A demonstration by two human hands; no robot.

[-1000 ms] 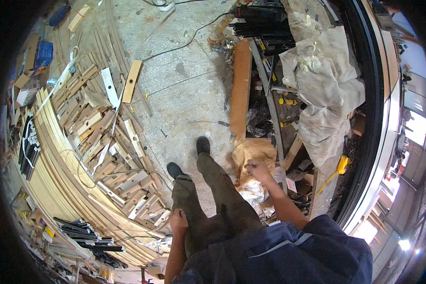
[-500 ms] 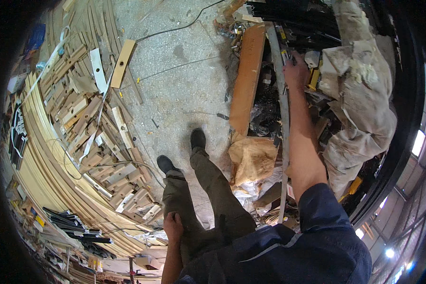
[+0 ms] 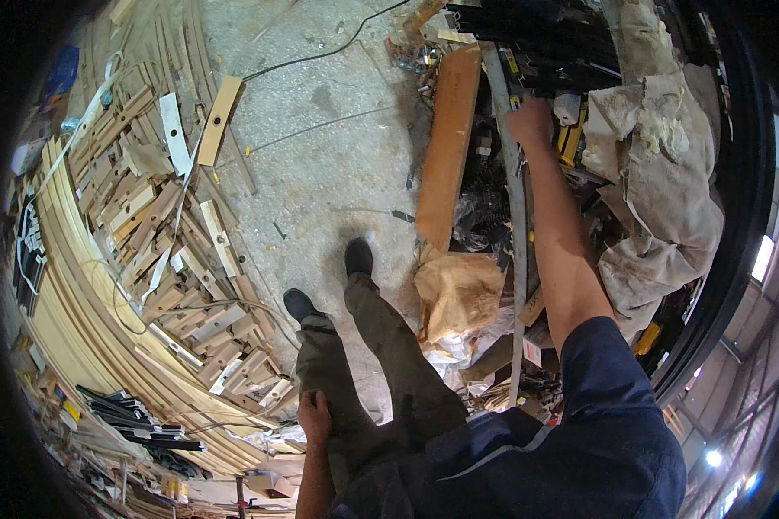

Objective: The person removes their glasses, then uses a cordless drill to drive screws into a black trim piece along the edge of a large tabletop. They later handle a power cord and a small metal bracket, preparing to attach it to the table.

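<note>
My right hand (image 3: 531, 124) reaches out at the end of a stretched arm, over the cluttered shelf beside a grey metal strip (image 3: 506, 112). Its fingers curl down and away, so what they grip is hidden; a small yellow and silver piece (image 3: 515, 102) shows at the fingertips. Just right of the hand are a white block-like piece (image 3: 567, 109) and a yellow tool (image 3: 569, 143). My left hand (image 3: 314, 417) hangs against my left thigh, fingers curled in, with nothing seen sticking out of it.
An orange-brown board (image 3: 448, 143) lies along the shelf's near side, above a crumpled tan bag (image 3: 459, 290). Crumpled beige cloth (image 3: 666, 190) covers the right. Across the speckled floor (image 3: 320, 164), offcut wood blocks (image 3: 195, 285) and long pale strips (image 3: 86, 303) are heaped. A black cable (image 3: 320, 56) crosses the floor.
My right hand has shifted slightly left and its fingers, spread before, have curled in. The right arm and shoulder moved a little right. My left hand stays by the thigh.
</note>
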